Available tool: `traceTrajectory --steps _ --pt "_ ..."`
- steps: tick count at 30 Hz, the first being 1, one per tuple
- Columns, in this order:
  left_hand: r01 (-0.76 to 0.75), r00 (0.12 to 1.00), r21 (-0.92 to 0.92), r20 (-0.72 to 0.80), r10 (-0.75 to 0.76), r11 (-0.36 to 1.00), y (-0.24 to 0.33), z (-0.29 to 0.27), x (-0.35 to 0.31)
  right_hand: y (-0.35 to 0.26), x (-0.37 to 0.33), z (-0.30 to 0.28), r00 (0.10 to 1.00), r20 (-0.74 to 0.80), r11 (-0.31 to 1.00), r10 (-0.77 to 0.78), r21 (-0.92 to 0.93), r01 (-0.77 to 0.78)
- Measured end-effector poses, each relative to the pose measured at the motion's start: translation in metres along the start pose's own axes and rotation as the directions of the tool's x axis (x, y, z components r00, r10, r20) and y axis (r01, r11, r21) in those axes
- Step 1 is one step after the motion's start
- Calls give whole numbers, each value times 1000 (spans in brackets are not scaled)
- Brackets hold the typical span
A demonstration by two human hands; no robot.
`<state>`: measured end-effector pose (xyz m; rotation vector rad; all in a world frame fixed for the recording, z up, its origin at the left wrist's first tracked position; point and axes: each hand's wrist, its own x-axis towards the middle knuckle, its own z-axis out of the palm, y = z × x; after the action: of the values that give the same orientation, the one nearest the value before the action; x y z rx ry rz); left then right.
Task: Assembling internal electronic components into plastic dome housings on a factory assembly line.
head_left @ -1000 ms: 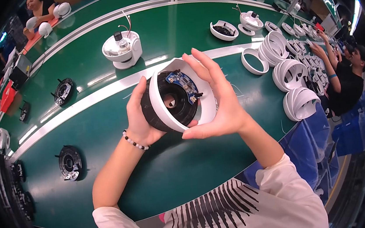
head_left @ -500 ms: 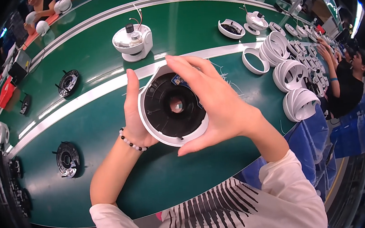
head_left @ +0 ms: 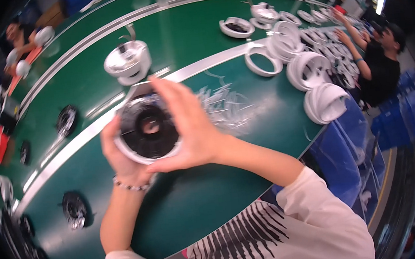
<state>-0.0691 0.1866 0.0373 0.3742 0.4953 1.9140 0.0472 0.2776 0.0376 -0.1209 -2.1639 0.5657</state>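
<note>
Between my two hands is a round white camera housing (head_left: 143,159) with a black ring-shaped insert (head_left: 135,136) and a hole in its middle. My left hand (head_left: 118,155) wraps its left side, with a beaded bracelet on the wrist. My right hand (head_left: 192,126) grips the right side, thumb along the lower rim and fingers over the upper edge. The housing is held above the green table, tilted so its black inside shows. Behind it stands a white camera unit (head_left: 128,62) with wires sticking up.
White plastic strips (head_left: 225,108) lie right of my hands. Stacked white rings (head_left: 309,69) line the table's right side, near a blue bag (head_left: 337,157). Black round parts (head_left: 75,209) lie at left. A co-worker (head_left: 383,62) reaches in at far right.
My hands have moved left in the picture with the housing, still gripping it. The whole view has shifted and turned, bringing the white strips into fuller sight.
</note>
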Motion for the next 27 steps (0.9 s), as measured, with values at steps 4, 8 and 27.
traceTrajectory --steps 4,8,27 --pt "60 994 91 -93 -52 994 25 -7 34 68 10 -25 997 77 980 -3 200 -12" --pt "1 992 185 -124 22 983 92 -35 54 140 10 -97 969 -33 931 244 -271 -243" --pt "105 726 826 318 610 -555 187 -146 150 25 -23 -118 960 222 779 171 -627 7"
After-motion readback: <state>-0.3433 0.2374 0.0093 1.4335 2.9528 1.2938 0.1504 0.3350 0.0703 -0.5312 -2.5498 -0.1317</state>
